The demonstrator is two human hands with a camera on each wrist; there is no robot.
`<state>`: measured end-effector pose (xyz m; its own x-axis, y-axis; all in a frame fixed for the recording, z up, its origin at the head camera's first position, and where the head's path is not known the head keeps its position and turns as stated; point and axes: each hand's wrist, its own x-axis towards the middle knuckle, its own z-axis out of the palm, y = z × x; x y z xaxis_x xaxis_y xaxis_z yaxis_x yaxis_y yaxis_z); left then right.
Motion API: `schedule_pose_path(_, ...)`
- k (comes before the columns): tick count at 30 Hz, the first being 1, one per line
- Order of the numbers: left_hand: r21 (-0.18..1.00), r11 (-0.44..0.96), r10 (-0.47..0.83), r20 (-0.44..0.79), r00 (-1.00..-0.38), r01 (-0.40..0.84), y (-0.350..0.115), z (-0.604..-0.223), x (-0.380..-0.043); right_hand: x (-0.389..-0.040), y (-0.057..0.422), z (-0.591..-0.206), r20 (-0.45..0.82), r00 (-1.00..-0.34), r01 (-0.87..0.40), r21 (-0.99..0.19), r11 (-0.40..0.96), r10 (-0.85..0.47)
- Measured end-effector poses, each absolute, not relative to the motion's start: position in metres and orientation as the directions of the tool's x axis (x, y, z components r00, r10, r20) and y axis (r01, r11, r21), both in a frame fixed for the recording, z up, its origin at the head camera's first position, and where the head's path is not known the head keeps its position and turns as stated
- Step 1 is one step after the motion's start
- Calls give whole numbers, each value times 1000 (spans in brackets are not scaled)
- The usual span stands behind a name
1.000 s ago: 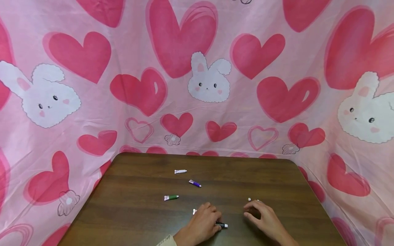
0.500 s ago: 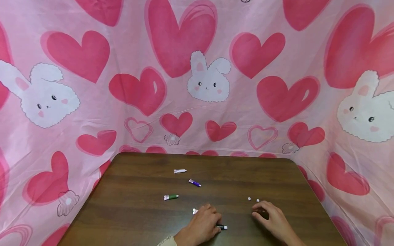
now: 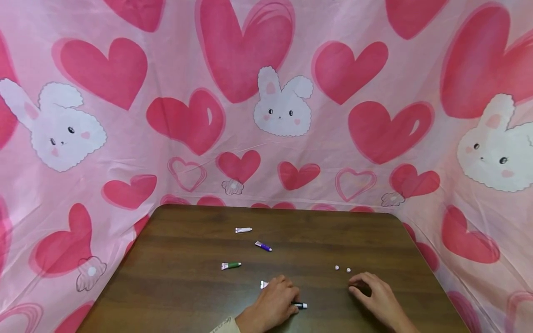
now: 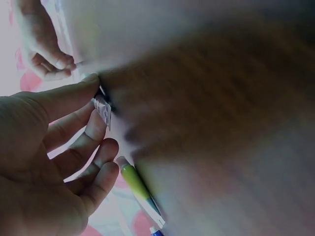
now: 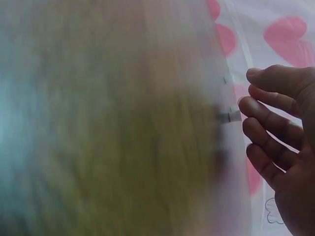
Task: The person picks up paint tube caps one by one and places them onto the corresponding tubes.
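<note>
In the head view my left hand point(image 3: 272, 296) rests low on the table and grips a small black paint tube point(image 3: 299, 305), its white end pointing right. The left wrist view shows the tube's crimped silvery end point(image 4: 103, 111) pinched at the thumb and fingers. A yellow-green paint tube point(image 4: 134, 182) lies under those fingers; in the head view only its pale end point(image 3: 264, 284) shows. My right hand point(image 3: 376, 296) hovers low on the right with loosely bent fingers, nothing visible between them. Just beyond its fingertips lie two white caps, a left cap point(image 3: 337, 268) and a right cap point(image 3: 348, 270).
Farther back on the brown table point(image 3: 187, 296) lie a green paint tube point(image 3: 231, 265), a purple tube point(image 3: 263, 246) and a white tube point(image 3: 243, 230). A pink curtain with hearts and rabbits point(image 3: 283, 115) hangs around the table's back and sides.
My right hand has moved right, away from the black tube, uncovering the right white cap. My left hand stays in place, still gripping the tube.
</note>
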<state>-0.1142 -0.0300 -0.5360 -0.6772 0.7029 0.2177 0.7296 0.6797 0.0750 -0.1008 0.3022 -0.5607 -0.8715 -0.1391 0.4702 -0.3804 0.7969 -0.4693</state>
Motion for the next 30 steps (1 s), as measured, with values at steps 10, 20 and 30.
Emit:
schedule_pose_path(10,95,683,699,201,-686,724,-31,-535,-115,-100,312,-560,497,-859,-378,-460,803,-120)
schedule_pose_path(20,124,684,672,275,-688,719,-39,-537,-129,-99,321,-561,426,-901,-309,-486,818,-87)
schedule_pose_path(30,97,729,622,318,-715,677,-60,-515,-136,-99,322,-559,334,-940,-242,-499,832,-73)
